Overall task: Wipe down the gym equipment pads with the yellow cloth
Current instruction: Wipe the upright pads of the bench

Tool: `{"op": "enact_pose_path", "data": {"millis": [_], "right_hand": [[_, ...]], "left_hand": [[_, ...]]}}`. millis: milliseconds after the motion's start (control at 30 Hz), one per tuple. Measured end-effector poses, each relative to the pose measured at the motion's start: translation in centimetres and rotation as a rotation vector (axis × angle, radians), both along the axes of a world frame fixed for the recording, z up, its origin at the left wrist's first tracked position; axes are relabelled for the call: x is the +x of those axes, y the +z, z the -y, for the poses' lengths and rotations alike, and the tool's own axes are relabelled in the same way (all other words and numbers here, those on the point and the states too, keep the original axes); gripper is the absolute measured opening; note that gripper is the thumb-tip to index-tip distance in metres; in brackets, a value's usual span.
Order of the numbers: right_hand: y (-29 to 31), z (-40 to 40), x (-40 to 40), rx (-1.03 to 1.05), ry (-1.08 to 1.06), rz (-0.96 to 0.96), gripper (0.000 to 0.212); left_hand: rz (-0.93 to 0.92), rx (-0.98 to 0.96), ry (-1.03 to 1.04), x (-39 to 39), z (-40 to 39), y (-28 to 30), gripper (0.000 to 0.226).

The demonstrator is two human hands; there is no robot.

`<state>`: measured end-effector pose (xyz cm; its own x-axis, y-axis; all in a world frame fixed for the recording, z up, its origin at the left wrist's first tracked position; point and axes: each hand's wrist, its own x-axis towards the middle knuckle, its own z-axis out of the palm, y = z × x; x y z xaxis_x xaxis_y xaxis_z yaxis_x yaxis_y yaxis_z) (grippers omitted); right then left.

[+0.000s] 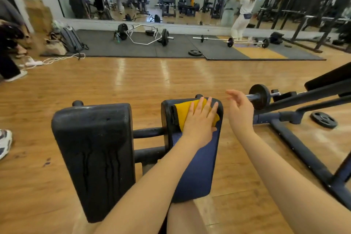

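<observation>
cloth [185, 112] lay under my flat left hand [199, 121] on the pad [197, 167]; right hand [240, 110] hung open, empty. i judged firm long strokes best.

yellow cloth [187, 113] spread flat near the top of the right pad [197, 167], dark left pad [95, 157] just beside, streaked

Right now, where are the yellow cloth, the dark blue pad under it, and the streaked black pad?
Yellow cloth [183, 109]: head view, its bare left half.
Dark blue pad [197, 167]: head view, its lower face.
Streaked black pad [95, 150]: head view, centre of its face.
</observation>
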<state>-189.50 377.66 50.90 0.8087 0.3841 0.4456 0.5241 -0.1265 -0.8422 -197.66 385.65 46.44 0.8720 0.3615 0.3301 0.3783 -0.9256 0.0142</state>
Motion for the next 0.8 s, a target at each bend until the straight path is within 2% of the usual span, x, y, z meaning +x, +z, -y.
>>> {"op": "enact_pose_path", "data": {"millis": [67,167,233,333,400,533,600,733,800], "right_hand": [[0.1,-0.3,-1.1,-0.063,0.006,0.038,0.031],[-0.6,-2.9,-3.8,-0.256,0.139,0.107,0.035],[-1.8,-5.1,-5.8,-0.499,0.173,0.185,0.043],[-3.7,-6.9,-7.6,-0.843,0.061,0.432,0.068],[-4.2,-6.8,-7.2,-0.887,0.064,0.574,0.073],[-3.9,-5.0,-3.4,-0.881,0.172,0.876,0.058],[-3.2,-4.6,-1.6,-0.863,0.14,0.809,0.051],[-2.1,-7.1,-2.1,-0.763,-0.059,0.513,0.042],[-2.0,-8.8,-3.4,-0.764,-0.045,0.568,0.046]], "left_hand": [[-0.001,-0.023,0.005,-2.0,-0.7,0.5,0.081],[-0.009,-0.041,0.146,-6.6,-2.4,1.8,0.086],[-0.028,-0.038,0.221,-10.3,-3.8,2.2,0.087],[0.02,-0.003,0.346,-15.9,-6.0,1.4,0.077],[0.097,0.001,0.423,-19.0,-7.6,0.6,0.069],[0.136,-0.009,0.543,-22.0,-10.6,-0.9,0.059],[0.122,0.027,0.549,-22.2,-11.1,-1.5,0.059],[0.14,0.061,0.564,-22.0,-11.2,-2.3,0.062],[0.147,0.085,0.563,-21.9,-11.5,-2.7,0.063]]}}
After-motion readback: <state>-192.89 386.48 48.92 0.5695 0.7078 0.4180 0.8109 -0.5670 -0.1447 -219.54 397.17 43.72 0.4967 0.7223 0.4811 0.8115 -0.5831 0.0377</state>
